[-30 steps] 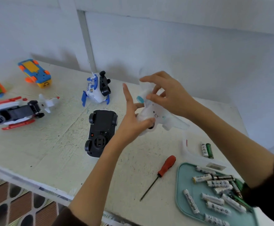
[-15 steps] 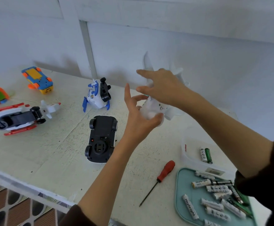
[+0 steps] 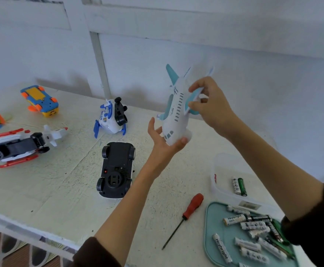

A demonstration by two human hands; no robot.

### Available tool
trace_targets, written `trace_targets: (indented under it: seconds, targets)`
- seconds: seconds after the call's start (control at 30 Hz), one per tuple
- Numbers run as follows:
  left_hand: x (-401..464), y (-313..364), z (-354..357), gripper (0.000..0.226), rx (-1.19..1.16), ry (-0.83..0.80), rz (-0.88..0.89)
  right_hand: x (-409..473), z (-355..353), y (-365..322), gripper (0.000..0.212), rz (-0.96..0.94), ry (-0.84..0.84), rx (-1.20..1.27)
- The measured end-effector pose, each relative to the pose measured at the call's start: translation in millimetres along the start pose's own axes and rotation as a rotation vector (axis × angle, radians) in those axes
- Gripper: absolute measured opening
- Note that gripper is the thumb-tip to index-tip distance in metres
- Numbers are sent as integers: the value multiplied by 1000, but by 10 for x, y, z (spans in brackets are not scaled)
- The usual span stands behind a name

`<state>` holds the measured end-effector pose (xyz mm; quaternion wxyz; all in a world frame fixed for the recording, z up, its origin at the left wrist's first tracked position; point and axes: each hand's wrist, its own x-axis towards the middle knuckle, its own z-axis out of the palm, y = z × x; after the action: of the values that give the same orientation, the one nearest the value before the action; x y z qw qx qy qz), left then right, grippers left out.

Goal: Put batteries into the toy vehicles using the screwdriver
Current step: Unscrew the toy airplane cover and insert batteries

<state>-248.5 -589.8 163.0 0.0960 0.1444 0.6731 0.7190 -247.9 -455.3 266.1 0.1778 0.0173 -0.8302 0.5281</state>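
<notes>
While your left hand (image 3: 165, 140) cups the nose of the toy airplane (image 3: 176, 110) from below, palm up and fingers loosely spread, your right hand (image 3: 210, 105) pinches its teal wing between thumb and fingertips, the other fingers curled. Both hands are closed on the plane, one at each end, and they keep it in the air above the table (image 3: 61, 185), near the back wall. Its long axis runs steeply, nose down toward you and teal tail fin up and away; the side with the row of windows faces left. Whether the battery cover is on the far side you cannot tell from here.

Just below your left wrist a black toy car (image 3: 116, 169) lies upside down on the table, wheels up. Behind it stands a blue and white toy (image 3: 110, 117), and further left lie a red and white helicopter (image 3: 20, 144) and an orange and blue vehicle (image 3: 39, 100).

Under your right forearm the screwdriver (image 3: 185, 218) rests on the table, red handle pointing away from you, tip toward the near edge. Just beside it on the right is a teal tray (image 3: 208, 239) of loose batteries (image 3: 234, 219), and behind that a clear container (image 3: 218, 182) with two more.
</notes>
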Motion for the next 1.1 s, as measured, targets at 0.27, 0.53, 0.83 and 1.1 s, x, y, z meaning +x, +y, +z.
trace_targets:
  seconds: [0.27, 0.53, 0.83, 1.1]
  targets:
    - [81, -161, -5, 111, -106, -25, -107, -161, -90, 756, 31, 240, 16, 242]
    - [320, -323, 26, 102, -15, 21, -135, -57, -45, 1242, 37, 545, -52, 80]
    - [586, -574, -18, 101, 2, 63, -227, 178, 34, 1435, 39, 706, -121, 149]
    - [729, -613, 33, 105, -18, 73, -226, 295, 3, 1483, 41, 718, -83, 170]
